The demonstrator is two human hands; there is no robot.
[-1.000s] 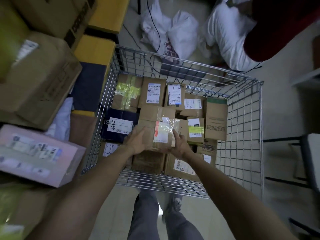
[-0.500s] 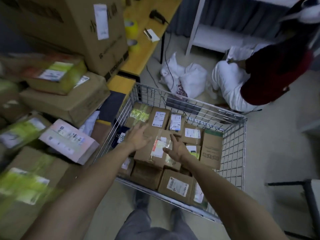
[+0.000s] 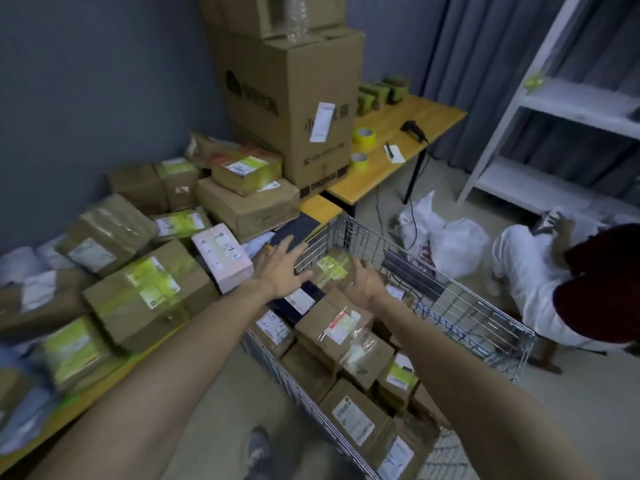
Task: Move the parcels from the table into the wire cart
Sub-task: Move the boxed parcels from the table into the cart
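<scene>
Since the left hand and the right hand both hover over the wire cart with each grip spread wide and holding nothing, I'd guess the step is fetching the next of the parcels piled on the tabletop. The pale pink box just beside the left hand looks like the easy pick. I'd clamp it with a palm on each side, lift it clear of the wire rim, and set it flat on the taped brown box already in the cart, since that stack looks lumpy and a tilted one might slide.
</scene>
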